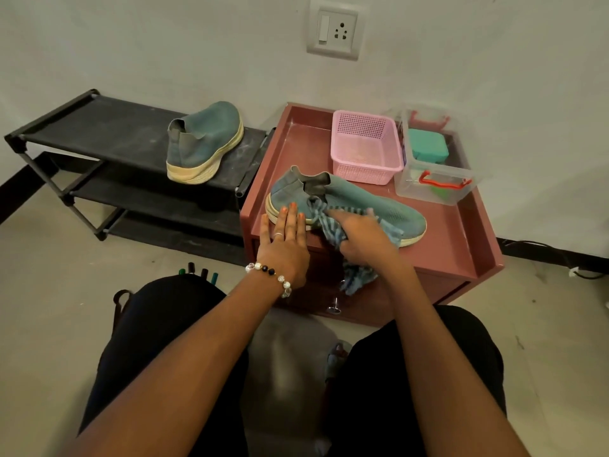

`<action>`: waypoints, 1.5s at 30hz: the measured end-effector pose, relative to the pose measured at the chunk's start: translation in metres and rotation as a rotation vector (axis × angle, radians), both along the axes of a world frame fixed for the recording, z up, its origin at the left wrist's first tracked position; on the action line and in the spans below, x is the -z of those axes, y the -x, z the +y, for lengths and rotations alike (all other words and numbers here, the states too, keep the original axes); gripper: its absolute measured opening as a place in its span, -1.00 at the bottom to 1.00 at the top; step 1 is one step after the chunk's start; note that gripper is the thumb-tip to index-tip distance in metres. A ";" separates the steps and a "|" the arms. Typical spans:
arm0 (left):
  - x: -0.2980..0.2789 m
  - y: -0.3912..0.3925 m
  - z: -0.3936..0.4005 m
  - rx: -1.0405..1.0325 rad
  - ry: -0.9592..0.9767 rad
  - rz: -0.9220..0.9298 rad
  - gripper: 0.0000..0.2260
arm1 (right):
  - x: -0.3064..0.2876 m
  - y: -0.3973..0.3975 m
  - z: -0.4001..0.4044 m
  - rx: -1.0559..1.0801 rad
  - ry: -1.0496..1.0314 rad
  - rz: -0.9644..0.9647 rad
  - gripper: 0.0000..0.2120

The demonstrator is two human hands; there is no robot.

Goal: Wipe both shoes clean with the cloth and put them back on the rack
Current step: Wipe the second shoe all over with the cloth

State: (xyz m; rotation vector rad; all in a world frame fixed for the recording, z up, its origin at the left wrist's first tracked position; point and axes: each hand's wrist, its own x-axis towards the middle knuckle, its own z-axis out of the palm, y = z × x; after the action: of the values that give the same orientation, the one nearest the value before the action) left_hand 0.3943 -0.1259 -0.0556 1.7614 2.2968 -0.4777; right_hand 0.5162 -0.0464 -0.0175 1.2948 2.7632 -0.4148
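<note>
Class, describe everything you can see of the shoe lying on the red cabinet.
The shoe is a teal knit slip-on with a grey collar and a cream sole. It lies across the cabinet top, heel to the left. The left hand rests flat at its heel; the right hand presses a striped blue cloth against its side.

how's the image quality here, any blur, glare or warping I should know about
Head view: dim, soft indoor light, no harsh glare; wide-angle warping bends the rack and wall edges; the right hand and cloth on the shoe look slightly motion-smeared; the left hand is sharper; the lap area is dark, detail lost.
</note>
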 end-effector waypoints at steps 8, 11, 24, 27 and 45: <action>-0.004 0.009 0.000 0.018 0.036 -0.035 0.06 | -0.009 0.006 -0.011 0.149 -0.075 -0.194 -0.76; -0.006 0.006 -0.001 0.011 0.066 -0.012 0.09 | -0.003 0.024 -0.009 0.067 0.004 -0.027 -0.64; -0.010 0.010 0.005 0.016 0.098 -0.063 0.17 | 0.000 0.011 -0.008 0.181 -0.039 -0.169 -0.77; -0.010 0.007 0.005 0.004 0.118 -0.024 0.20 | -0.001 0.023 -0.006 0.142 0.009 -0.046 -0.72; -0.008 0.012 0.011 0.040 0.141 -0.034 0.05 | -0.007 0.043 -0.017 0.099 -0.018 0.032 -0.89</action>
State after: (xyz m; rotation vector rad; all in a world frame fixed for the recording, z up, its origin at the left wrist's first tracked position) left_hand 0.3821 -0.1145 -0.0472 1.7368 2.1521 -0.5960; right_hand 0.4734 -0.0629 -0.0105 1.4456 2.7432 -0.4217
